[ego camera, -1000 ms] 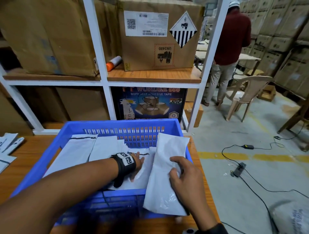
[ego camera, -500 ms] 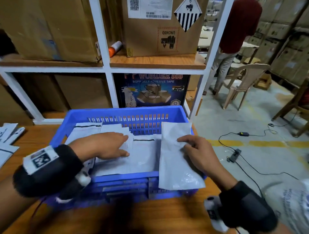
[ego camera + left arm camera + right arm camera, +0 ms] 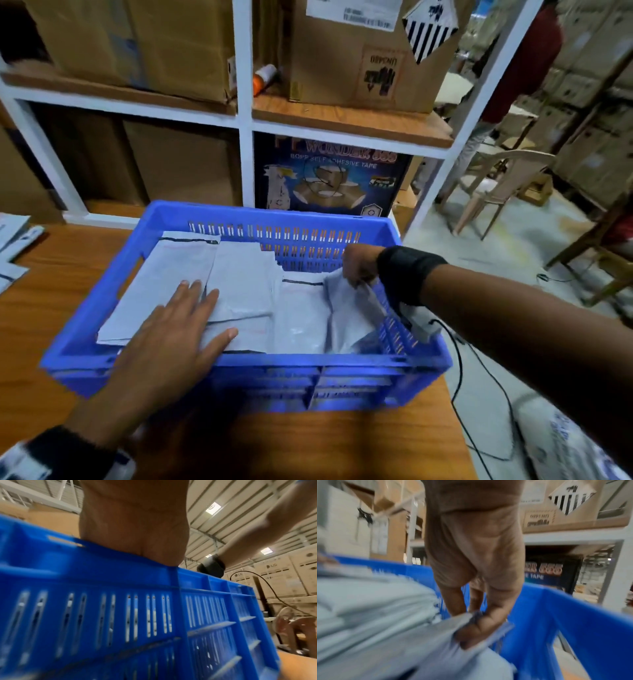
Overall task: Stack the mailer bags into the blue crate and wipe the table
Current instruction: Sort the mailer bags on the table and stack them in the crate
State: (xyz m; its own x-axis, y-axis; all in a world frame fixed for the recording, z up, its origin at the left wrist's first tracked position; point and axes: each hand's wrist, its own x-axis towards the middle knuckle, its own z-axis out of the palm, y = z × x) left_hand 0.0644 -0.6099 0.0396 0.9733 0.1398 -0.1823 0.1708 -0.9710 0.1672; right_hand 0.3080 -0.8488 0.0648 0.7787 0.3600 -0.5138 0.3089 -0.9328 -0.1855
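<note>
The stacking looks well along but not finished, and the wiping has not begun as far as the views show: no cloth is in sight anywhere. The wooden surface [image 3: 61,274] carries the blue crate [image 3: 239,363], which sits near its right edge in front of a white shelf [image 3: 243,120] loaded with cartons. Inside the crate lie several grey-white bags [image 3: 246,284], flat and overlapping, spread side by side across the floor of the crate more than piled square; they fill most of its bottom. A few more bags [image 3: 13,240] lie on the surface at the far left, well apart from the crate, so those are left to bring over. The left hand [image 3: 171,339] reaches over the near wall, its grip wide with fingers straight, pressing flat on the bags at the crate's left. The right hand [image 3: 359,267] is over the crate's right end; the right wrist view shows its grip pinched on the top edge of one bag [image 3: 436,635], which stands crumpled against the right wall and is not yet laid flat. I judge the step in hand to be settling this bag onto the others, then fetching the rest, then the wipe.
</note>
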